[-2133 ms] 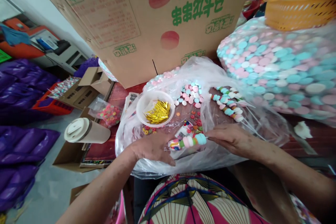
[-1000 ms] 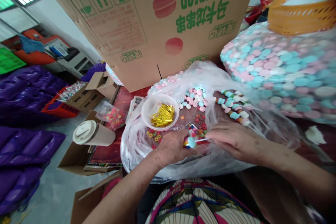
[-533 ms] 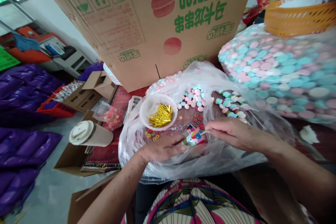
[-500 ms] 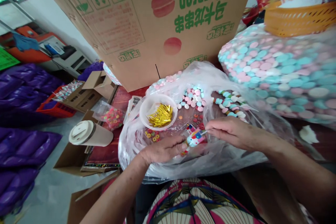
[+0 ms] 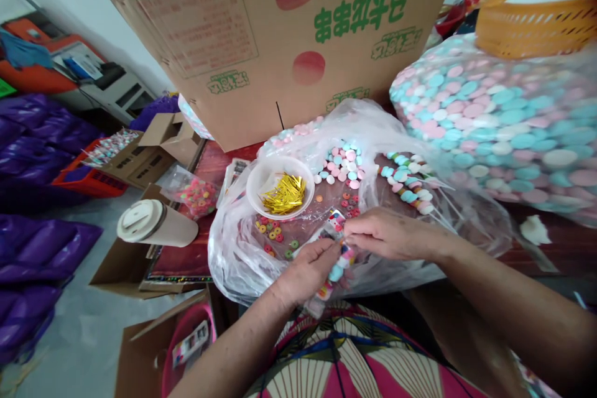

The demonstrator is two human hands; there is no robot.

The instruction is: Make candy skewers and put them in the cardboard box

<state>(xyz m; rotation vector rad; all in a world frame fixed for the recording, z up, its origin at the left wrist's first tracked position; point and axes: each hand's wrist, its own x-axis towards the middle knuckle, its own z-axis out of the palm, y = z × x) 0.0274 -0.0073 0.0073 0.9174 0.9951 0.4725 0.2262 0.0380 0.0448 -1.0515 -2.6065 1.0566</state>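
My left hand (image 5: 310, 270) and my right hand (image 5: 385, 233) are close together over the plastic sheet, both with closed fingers. Between them is a printed clear candy bag (image 5: 336, 272) with blue, pink and white pieces inside, slanting toward my body. Both hands pinch it near its middle; the fingers hide part of it. Just beyond them lie loose pink, blue and white candies (image 5: 342, 165) and small ring-shaped candies (image 5: 270, 230). A white bowl (image 5: 254, 189) of gold twist ties (image 5: 285, 194) stands to the left. Several candy skewers (image 5: 407, 180) lie to the right.
A large cardboard box (image 5: 275, 31) stands behind the plastic sheet (image 5: 233, 273). At right is a big bag of candies (image 5: 508, 130) with an orange basket (image 5: 536, 28) on top. A lidded cup (image 5: 156, 224) and a bag of ring candies (image 5: 196, 193) are at left.
The candy bag has turned and come nearer my body. My right hand has moved left, beside my left hand, and the pale stick end seen at its fingertips is now hidden.
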